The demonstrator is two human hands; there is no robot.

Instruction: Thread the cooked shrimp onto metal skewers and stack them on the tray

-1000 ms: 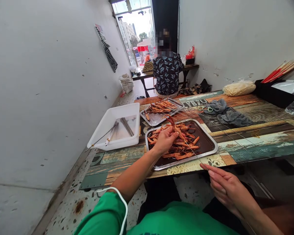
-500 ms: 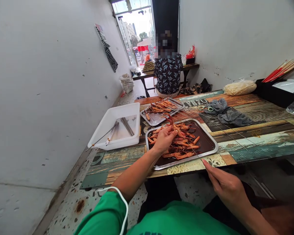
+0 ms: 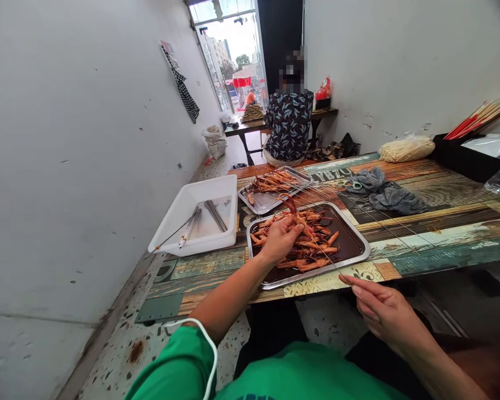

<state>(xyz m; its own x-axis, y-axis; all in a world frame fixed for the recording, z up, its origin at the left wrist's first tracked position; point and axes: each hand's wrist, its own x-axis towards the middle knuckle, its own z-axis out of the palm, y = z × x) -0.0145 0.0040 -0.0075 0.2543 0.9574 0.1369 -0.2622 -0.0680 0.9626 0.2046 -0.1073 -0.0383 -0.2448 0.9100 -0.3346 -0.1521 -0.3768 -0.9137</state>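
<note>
My left hand (image 3: 282,236) is closed on a long reddish-brown piece of marinated meat (image 3: 290,204), held just above a metal tray (image 3: 360,253). In that tray lie several similar pieces in dark liquid. A thin metal skewer (image 3: 325,255) runs slantwise from the piece down to my right hand (image 3: 385,305). The thumb and fingers of my right hand pinch its lower end, in front of the table edge. Whether the skewer's tip is inside the meat is hidden by my left fingers.
Behind stands a second tray (image 3: 263,204) with skewered pieces. To the left, a white plastic tub (image 3: 233,236) holds metal skewers. On the right are a grey cloth (image 3: 395,197), loose skewers, a bag of pale sticks (image 3: 406,149) and a black box (image 3: 456,158). A person (image 3: 289,125) sits beyond.
My right hand has shifted slightly, its fingers now pinching the skewer's end from a flatter angle. My left hand stays nearly in place. The seated person has leaned a little right.
</note>
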